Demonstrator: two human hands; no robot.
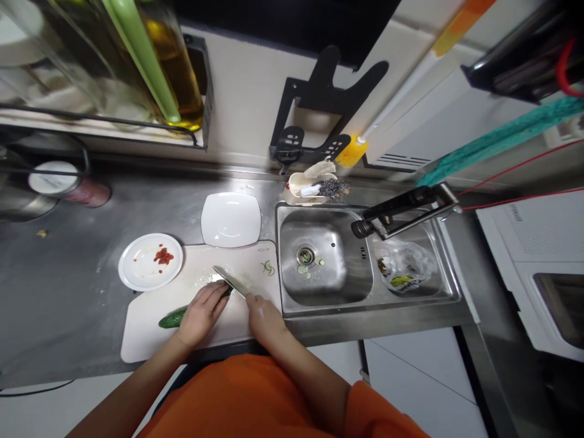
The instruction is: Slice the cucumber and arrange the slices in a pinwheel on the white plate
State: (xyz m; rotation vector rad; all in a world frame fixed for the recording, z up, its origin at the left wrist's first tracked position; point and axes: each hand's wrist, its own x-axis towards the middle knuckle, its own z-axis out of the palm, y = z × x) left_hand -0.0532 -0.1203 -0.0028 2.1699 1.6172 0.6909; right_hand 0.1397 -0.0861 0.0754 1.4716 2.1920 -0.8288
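Note:
On the white cutting board point(146, 334) lies a green cucumber point(172, 318), its middle covered by my left hand point(203, 312), whose fingers press down around it. My right hand point(263, 317) is closed around the handle of a kitchen knife point(233, 281). The blade slants up to the left across the cucumber's right end, just beyond my left fingertips. Whether the edge is in the cucumber I cannot tell. Wet, pale bits spread over the board near the blade. Some cucumber peelings point(268, 267) rest at the board's upper right.
Behind the board stand a square white plate point(231, 219) and a round white plate point(146, 267) with small red pieces. To the right, the steel sink point(326, 286) has slices by its drain. A black faucet point(387, 207) and plastic bag point(406, 264) are farther right.

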